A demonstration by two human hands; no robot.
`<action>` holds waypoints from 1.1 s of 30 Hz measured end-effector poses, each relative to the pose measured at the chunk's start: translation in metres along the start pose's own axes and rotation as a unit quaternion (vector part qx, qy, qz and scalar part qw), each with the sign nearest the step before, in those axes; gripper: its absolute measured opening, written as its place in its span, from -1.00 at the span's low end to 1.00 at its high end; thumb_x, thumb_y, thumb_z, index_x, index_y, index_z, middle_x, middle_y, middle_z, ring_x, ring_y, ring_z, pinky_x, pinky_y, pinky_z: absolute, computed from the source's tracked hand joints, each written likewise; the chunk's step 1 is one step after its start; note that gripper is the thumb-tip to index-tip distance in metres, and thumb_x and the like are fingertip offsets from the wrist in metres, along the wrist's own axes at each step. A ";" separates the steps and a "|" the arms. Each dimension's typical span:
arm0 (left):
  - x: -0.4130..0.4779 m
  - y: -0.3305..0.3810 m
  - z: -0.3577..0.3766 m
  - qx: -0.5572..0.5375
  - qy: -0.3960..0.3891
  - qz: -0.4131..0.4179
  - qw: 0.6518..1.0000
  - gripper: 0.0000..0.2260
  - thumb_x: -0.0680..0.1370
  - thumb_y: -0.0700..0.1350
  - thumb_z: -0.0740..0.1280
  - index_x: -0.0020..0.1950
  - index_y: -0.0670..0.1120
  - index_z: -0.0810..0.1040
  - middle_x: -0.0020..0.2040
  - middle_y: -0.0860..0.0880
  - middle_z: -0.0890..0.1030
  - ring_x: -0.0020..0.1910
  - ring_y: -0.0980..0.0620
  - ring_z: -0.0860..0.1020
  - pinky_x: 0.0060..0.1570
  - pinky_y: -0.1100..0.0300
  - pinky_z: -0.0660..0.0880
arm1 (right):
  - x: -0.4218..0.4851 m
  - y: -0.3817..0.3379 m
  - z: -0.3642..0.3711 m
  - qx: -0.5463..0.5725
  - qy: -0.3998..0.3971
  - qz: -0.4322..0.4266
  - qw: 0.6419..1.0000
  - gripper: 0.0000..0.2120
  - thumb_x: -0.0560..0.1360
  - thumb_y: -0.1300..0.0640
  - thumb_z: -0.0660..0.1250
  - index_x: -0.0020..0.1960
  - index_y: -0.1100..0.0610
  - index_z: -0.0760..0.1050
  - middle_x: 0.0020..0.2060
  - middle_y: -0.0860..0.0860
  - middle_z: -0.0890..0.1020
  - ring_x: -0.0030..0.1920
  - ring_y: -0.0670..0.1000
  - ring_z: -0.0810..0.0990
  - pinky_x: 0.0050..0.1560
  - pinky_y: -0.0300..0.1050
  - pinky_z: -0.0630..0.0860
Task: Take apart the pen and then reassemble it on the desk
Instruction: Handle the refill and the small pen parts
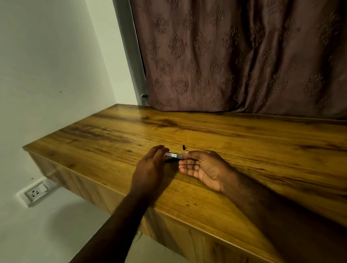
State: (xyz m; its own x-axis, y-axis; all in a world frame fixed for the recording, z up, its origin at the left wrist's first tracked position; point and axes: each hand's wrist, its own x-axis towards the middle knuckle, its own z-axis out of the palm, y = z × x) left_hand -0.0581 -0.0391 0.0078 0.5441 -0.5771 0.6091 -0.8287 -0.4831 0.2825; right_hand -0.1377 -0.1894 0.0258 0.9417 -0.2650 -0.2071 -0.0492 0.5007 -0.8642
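Glossy wood-grain desk point(254, 144) | left hand point(150, 167) grips slim pen point(174, 156) | right hand point(206, 168) pinches its end

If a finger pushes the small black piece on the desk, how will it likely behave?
The black piece is tiny beside the pen, so probably very light and easily flicked away. It seems to stand upright on the glossy desk, so it may tip and slide. Its shape is too small to tell if it rolls.
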 end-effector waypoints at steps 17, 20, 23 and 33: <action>0.000 0.013 -0.009 -0.014 0.014 -0.013 1.000 -0.48 0.45 0.12 0.07 0.11 -0.24 0.56 0.10 -0.19 0.60 -0.10 -0.16 0.62 -0.14 0.17 0.47 | -0.002 0.002 -0.003 -0.068 -0.011 -0.023 0.997 -0.89 0.49 0.29 0.36 -0.04 0.34 0.56 -0.29 0.18 0.63 -0.36 0.04 0.62 -0.34 -0.19 0.60; 0.000 0.013 -0.008 -0.007 0.010 -0.013 1.000 -0.48 0.45 0.11 0.07 0.12 -0.24 0.56 0.10 -0.19 0.60 -0.09 -0.16 0.62 -0.13 0.21 0.43 | -0.002 0.002 -0.003 -0.074 -0.009 -0.027 0.997 -0.89 0.49 0.30 0.35 -0.05 0.35 0.56 -0.31 0.18 0.62 -0.38 0.03 0.62 -0.37 -0.20 0.59; 0.000 0.009 -0.006 -0.006 0.006 -0.020 1.000 -0.50 0.47 0.09 0.07 0.15 -0.22 0.55 0.12 -0.17 0.60 -0.06 -0.15 0.62 -0.12 0.17 0.48 | -0.002 0.002 -0.003 -0.085 -0.004 -0.029 0.996 -0.91 0.49 0.30 0.34 -0.06 0.34 0.56 -0.32 0.18 0.62 -0.40 0.03 0.61 -0.40 -0.20 0.58; 0.000 0.005 -0.003 -0.004 0.003 -0.016 1.000 -0.56 0.51 0.06 0.09 0.14 -0.20 0.55 0.12 -0.16 0.60 -0.07 -0.12 0.61 -0.13 0.19 0.47 | -0.001 0.002 -0.004 -0.106 -0.001 -0.038 0.994 -0.86 0.50 0.23 0.33 -0.08 0.33 0.55 -0.34 0.17 0.61 -0.40 0.04 0.60 -0.39 -0.19 0.58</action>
State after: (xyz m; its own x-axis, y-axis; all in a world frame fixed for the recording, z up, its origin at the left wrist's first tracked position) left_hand -0.0625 -0.0395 0.0119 0.5689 -0.5581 0.6040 -0.8123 -0.4960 0.3068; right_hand -0.1404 -0.1909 0.0227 0.9458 -0.2941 -0.1379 -0.0477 0.2944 -0.9545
